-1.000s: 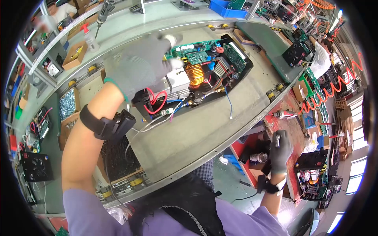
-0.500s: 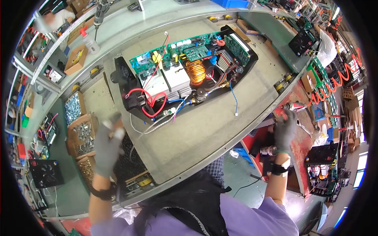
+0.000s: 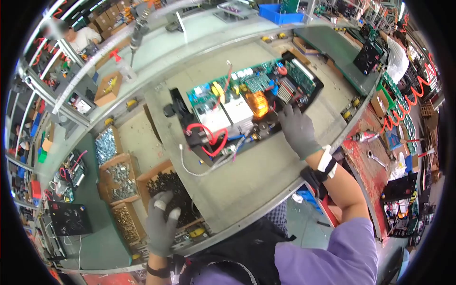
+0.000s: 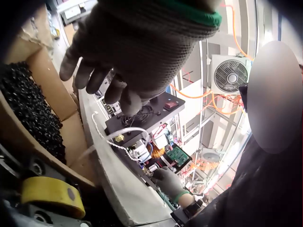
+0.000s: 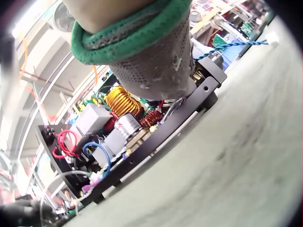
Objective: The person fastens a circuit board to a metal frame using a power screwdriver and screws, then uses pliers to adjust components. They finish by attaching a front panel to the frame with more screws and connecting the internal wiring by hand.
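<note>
My gloved left hand (image 3: 161,223) is over the front edge of a cardboard box of small black screws (image 3: 173,183). In the left wrist view its fingers hang loose and apart, with nothing held, beside the black pieces (image 4: 31,104). My gloved right hand (image 3: 297,130) reaches over the front edge of a black chassis (image 5: 165,130) filled with electronics. Its fingertips are at the parts inside, hidden behind the glove in the right wrist view. Near them sit a copper-wound coil (image 3: 258,103), white blocks (image 3: 237,110) and green circuit boards (image 3: 256,78). Red cables (image 3: 209,135) loop from the left end.
Boxes of silver clips (image 3: 121,180), brassy screws (image 3: 126,221) and bluish screws (image 3: 105,145) stand at the left. On the red bench (image 3: 368,166) at right lie a wrench (image 3: 376,159) and a power tool (image 3: 365,136). A screwdriver (image 3: 137,35) hangs at the back.
My left hand has moved from the chassis to the black screws. My right hand has left the red bench, where the wrench now lies, and reached the chassis's front edge. The view has shifted.
</note>
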### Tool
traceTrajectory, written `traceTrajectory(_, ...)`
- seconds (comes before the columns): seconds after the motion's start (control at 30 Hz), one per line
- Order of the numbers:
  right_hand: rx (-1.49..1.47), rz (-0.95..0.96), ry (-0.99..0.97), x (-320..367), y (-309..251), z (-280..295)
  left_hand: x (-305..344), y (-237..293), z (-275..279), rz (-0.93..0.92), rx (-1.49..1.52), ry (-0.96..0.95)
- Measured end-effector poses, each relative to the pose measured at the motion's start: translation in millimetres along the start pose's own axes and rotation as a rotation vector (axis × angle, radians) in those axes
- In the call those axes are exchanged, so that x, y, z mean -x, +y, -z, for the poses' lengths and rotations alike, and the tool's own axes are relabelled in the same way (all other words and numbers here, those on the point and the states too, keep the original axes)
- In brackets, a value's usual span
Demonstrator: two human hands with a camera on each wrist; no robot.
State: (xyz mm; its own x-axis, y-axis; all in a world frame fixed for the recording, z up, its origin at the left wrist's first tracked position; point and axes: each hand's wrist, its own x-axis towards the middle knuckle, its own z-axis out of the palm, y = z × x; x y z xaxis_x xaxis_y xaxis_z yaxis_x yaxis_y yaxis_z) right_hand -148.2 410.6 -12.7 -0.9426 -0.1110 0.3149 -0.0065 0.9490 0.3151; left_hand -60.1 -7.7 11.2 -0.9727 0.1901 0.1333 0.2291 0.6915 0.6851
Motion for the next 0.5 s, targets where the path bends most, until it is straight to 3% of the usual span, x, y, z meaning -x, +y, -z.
traceTrajectory(0.07,0.048,0.027,0.057,-1,3,0,5,-12,1,0.011,-0.017,-0.003)
traceTrajectory(0.17,0.101,0.049,-0.038,-3,14,-3,8,-15,3,0.077,-0.026,0.005)
traceTrajectory(0.23,0.089,0.216,-0.065,-3,28,-14,9,-8,7,0.065,-0.021,-0.042)
traceTrajectory(0.33,0.076,0.285,-0.054,-2,61,-26,12,-7,7,0.002,-0.038,-0.063)
traceTrajectory(0.37,0.068,0.267,-0.026,-2,74,-32,13,-8,6,-0.054,-0.061,-0.065)
traceTrajectory(0.5,0.094,0.099,-0.114,-9,131,-53,22,-5,12,0.068,0.052,-0.021)
